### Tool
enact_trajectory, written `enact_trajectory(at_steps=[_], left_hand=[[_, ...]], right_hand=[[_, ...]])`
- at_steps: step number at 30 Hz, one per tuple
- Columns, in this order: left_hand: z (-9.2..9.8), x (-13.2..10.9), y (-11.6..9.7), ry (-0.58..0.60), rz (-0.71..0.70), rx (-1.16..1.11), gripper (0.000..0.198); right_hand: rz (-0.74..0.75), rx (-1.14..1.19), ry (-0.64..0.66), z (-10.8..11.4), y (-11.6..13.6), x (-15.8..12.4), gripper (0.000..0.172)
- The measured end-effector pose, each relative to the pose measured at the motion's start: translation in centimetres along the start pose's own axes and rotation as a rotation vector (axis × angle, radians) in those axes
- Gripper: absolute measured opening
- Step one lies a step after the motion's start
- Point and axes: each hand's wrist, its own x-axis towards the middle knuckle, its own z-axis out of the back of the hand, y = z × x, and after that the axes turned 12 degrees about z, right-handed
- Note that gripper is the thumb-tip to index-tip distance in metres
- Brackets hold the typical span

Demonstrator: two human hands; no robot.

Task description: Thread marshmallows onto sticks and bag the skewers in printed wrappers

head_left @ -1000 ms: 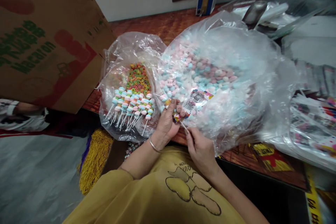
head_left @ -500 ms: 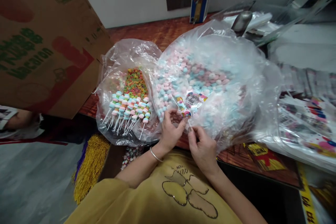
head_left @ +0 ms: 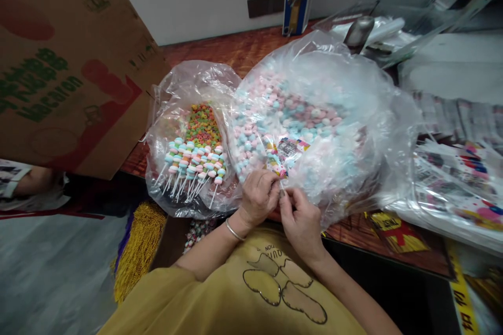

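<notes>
My left hand (head_left: pixel 259 192) is closed at the gathered lower end of a small printed clear candy bag (head_left: pixel 291 147). Just to the right, my right hand (head_left: pixel 302 220) pinches the thin white stick (head_left: pixel 282 185) that comes out of the bag's bottom. What the bag holds is mostly hidden by its print and my fingers. Behind the hands lies a large clear plastic bag of pink, blue and white candies (head_left: pixel 251 133). To the left, several candy skewers (head_left: pixel 196 159) on white sticks rest on another plastic bag, beside small coloured ring candies (head_left: pixel 202 123).
A big cardboard box (head_left: pixel 74 73) stands at the left. At the back are a blue device (head_left: pixel 298 8) and a metal scoop (head_left: pixel 359 31). Stacks of printed bags (head_left: pixel 459 183) lie at the right. Another person's arm (head_left: pixel 33 180) shows at the far left.
My left hand has turned over and its fingers have closed together around the bag's lower end. My right hand stays at the stick, barely shifted. The candies lie as before.
</notes>
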Motion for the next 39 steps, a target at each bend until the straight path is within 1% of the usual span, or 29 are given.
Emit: enact_trajectory(at_steps=[2, 4, 5, 7, 9, 10, 11, 13, 15, 16, 19, 21, 22, 24, 27, 29, 31, 32, 34, 36, 37, 39], left_hand=[[0.0, -0.3, -0.1, 0.057, 0.048, -0.105, 0.008], [0.0, -0.6, -0.2, 0.116, 0.181, -0.255, 0.004], [-0.1, -0.7, -0.2, 0.131, 0.280, -0.365, 0.004], [-0.2, -0.5, -0.2, 0.110, 0.522, -0.676, 0.011], [-0.2, 0.3, -0.3, 0.073, 0.776, -1.039, 0.024], [-0.2, 0.8, -0.5, 0.076, 0.889, -1.197, 0.032], [0.0, 1.3, -0.7, 0.109, 0.990, -1.322, 0.040], [0.2, 2.2, -1.2, 0.225, 1.150, -1.462, 0.050], [0.1, 2.5, -1.8, 0.320, 1.249, -1.510, 0.051], [0.0, 2.4, -2.1, 0.334, 1.279, -1.521, 0.049], [-0.8, 2.0, -2.7, 0.282, 1.312, -1.526, 0.043], [-1.1, 1.8, -2.6, 0.256, 1.310, -1.471, 0.041], [-1.2, 1.7, -2.4, 0.262, 1.306, -1.424, 0.041], [-1.0, 1.9, -1.8, 0.297, 1.272, -1.311, 0.039], [-0.2, 2.1, -1.1, 0.379, 1.138, -1.131, 0.037], [0.2, 2.1, -1.0, 0.469, 1.046, -1.030, 0.037], [0.3, 1.8, -1.1, 0.558, 1.006, -0.974, 0.038], [0.3, 1.7, -1.3, 0.578, 1.002, -0.963, 0.038], [0.0, 1.4, -1.6, 0.551, 0.998, -0.951, 0.034], [-0.2, 1.3, -1.8, 0.444, 0.958, -0.915, 0.028], [-0.3, 1.3, -1.9, 0.385, 0.922, -0.887, 0.027], [-0.5, 1.5, -1.9, 0.304, 0.851, -0.836, 0.035]], right_hand=[[-0.035, 0.112, -0.004, 0.0, 0.0, 0.2, 0.018], [-0.068, 0.225, -0.013, 0.0, -0.1, 0.4, 0.018], [-0.079, 0.264, -0.018, 0.0, -0.2, 0.5, 0.018], [-0.080, 0.290, -0.029, 0.0, -0.3, 0.6, 0.018], [-0.054, 0.279, -0.023, 0.1, -0.4, 0.6, 0.016], [-0.036, 0.273, -0.015, 0.1, -0.4, 0.6, 0.015], [-0.020, 0.271, -0.005, 0.1, -0.4, 0.6, 0.015], [-0.003, 0.274, 0.016, -0.1, -0.3, 0.5, 0.014], [-0.010, 0.286, 0.015, -0.4, -0.3, 0.4, 0.015], [-0.019, 0.298, 0.004, -0.6, -0.3, 0.4, 0.016], [-0.064, 0.358, -0.014, -1.1, -0.6, 0.6, 0.023], [-0.102, 0.390, 0.021, -1.1, -1.0, 0.8, 0.026], [-0.119, 0.384, 0.036, -0.9, -1.1, 0.9, 0.027], [-0.146, 0.317, 0.015, -0.5, -1.4, 1.1, 0.026], [-0.152, 0.199, -0.084, 0.2, -1.5, 1.8, 0.025], [-0.135, 0.225, -0.077, 0.5, -1.5, 2.5, 0.023], [-0.110, 0.275, -0.035, 0.5, -1.4, 3.3, 0.018], [-0.090, 0.274, -0.029, 0.5, -1.4, 3.6, 0.017], [-0.021, 0.209, -0.045, 0.5, -1.4, 4.1, 0.017], [0.073, 0.118, -0.052, 0.5, -1.5, 4.3, 0.016], [0.118, 0.072, -0.048, 0.6, -1.5, 4.4, 0.016], [0.192, -0.021, -0.017, 0.7, -1.7, 4.4, 0.017]])
